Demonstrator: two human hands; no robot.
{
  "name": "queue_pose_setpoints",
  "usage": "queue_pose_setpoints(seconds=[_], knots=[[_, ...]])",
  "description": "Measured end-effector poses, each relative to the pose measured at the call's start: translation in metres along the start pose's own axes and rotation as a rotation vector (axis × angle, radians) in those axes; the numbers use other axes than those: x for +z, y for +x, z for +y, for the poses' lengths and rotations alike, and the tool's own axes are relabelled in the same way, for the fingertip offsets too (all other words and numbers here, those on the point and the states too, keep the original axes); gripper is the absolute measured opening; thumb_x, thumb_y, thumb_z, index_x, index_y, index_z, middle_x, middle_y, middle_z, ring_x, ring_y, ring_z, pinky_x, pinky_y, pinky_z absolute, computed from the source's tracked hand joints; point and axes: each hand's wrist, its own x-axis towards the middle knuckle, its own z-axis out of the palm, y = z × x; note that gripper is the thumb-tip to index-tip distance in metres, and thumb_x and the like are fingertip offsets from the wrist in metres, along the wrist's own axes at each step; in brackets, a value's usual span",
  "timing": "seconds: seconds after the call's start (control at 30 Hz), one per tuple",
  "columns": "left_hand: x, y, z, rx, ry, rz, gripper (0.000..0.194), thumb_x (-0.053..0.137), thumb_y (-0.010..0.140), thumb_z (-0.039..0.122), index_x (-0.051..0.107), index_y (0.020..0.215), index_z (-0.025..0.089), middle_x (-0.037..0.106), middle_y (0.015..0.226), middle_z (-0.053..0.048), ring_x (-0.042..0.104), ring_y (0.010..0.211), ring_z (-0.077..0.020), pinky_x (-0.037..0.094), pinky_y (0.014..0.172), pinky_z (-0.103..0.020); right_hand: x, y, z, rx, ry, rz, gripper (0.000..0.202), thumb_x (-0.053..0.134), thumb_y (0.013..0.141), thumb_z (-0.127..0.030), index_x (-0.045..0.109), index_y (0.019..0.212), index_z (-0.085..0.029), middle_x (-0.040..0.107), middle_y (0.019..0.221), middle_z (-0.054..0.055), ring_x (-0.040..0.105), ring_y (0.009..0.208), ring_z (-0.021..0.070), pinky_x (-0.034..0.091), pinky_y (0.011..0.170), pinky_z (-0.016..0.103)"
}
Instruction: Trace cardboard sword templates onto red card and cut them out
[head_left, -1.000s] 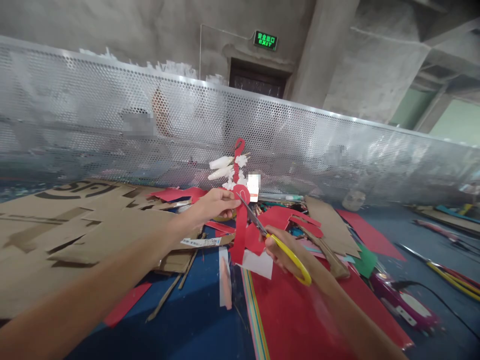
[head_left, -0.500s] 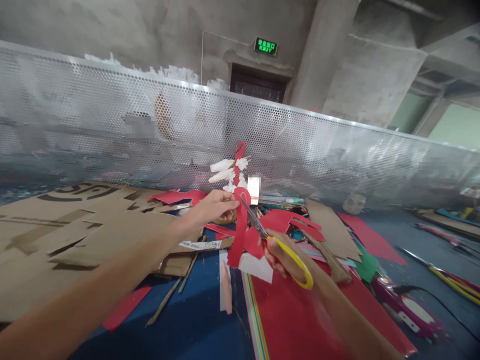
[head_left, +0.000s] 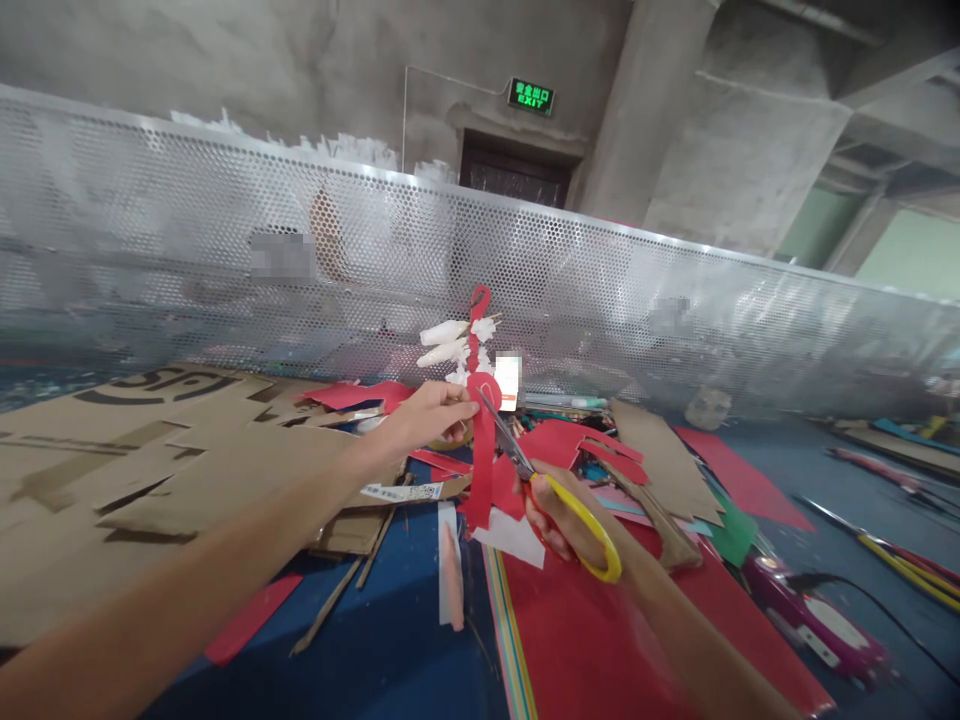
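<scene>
Scissors (head_left: pixel 525 462): shiny metal blades, glossy yellow plastic handles. Red strip (head_left: pixel 482 450): thin matt paper, smooth. Cardboard sheets (head_left: pixel 172 460): brown, matt, rough-cut edges. Red sheet (head_left: pixel 600 640): matt paper, flat. Surface (head_left: pixel 390 650): blue, matt, looks like cloth or felt. Back screen (head_left: pixel 225 260): perforated metal, silvery sheen. Wall (head_left: pixel 225 60): bare rough concrete.
</scene>
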Motion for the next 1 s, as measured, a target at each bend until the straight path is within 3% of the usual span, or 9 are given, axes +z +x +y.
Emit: queue_pose_setpoints(seconds=[0.13, 0.3, 0.4, 0.87, 1.0], knots=[[0.002, -0.001, 0.004, -0.008, -0.001, 0.007, 0.025, 0.058, 0.089, 0.035, 0.058, 0.072, 0.017, 0.061, 0.064, 0.0, 0.053, 0.056, -0.0108, 0.042, 0.057, -0.025, 0.0, 0.0, 0.002, -0.074, -0.011, -0.03, 0.063, 0.037, 0.089, -0.082, 0.044, 0.092, -0.02, 0.043, 0.061, -0.008, 0.034, 0.037, 0.0036, 0.028, 0.036, 0.017], [0.006, -0.005, 0.011, -0.033, -0.021, -0.018, 0.024, 0.058, 0.089, 0.032, 0.057, 0.07, 0.017, 0.059, 0.063, 0.001, 0.053, 0.056, -0.0105, 0.04, 0.057, -0.025, 0.003, 0.0, 0.002, -0.094, 0.027, -0.032, 0.065, 0.035, 0.089, -0.082, 0.046, 0.104, -0.019, 0.045, 0.064, -0.008, 0.034, 0.036, 0.0033, 0.033, 0.034, 0.018], [0.008, -0.007, 0.012, -0.017, -0.023, -0.003, 0.023, 0.058, 0.09, 0.032, 0.057, 0.071, 0.018, 0.06, 0.065, 0.001, 0.054, 0.058, -0.0108, 0.041, 0.059, -0.025, 0.005, 0.001, 0.004, -0.082, 0.03, -0.021, 0.061, 0.035, 0.092, -0.079, 0.045, 0.1, -0.02, 0.043, 0.061, -0.008, 0.033, 0.035, 0.0037, 0.033, 0.033, 0.017], [0.01, -0.004, 0.007, -0.043, -0.09, 0.003, 0.027, 0.06, 0.087, 0.038, 0.057, 0.07, 0.018, 0.061, 0.062, 0.001, 0.054, 0.056, -0.0106, 0.04, 0.057, -0.024, 0.019, 0.001, 0.005, -0.111, 0.07, 0.054, 0.057, 0.039, 0.092, -0.078, 0.042, 0.089, -0.021, 0.042, 0.062, -0.008, 0.031, 0.034, 0.0031, 0.029, 0.031, 0.017], [0.006, -0.002, 0.006, -0.04, -0.037, -0.005, 0.027, 0.062, 0.087, 0.039, 0.057, 0.07, 0.018, 0.061, 0.061, 0.001, 0.055, 0.055, -0.0111, 0.04, 0.055, -0.024, 0.02, -0.001, -0.002, -0.077, 0.054, 0.055, 0.065, 0.039, 0.087, -0.084, 0.047, 0.095, -0.02, 0.04, 0.059, -0.008, 0.031, 0.035, 0.0048, 0.03, 0.034, 0.02]])
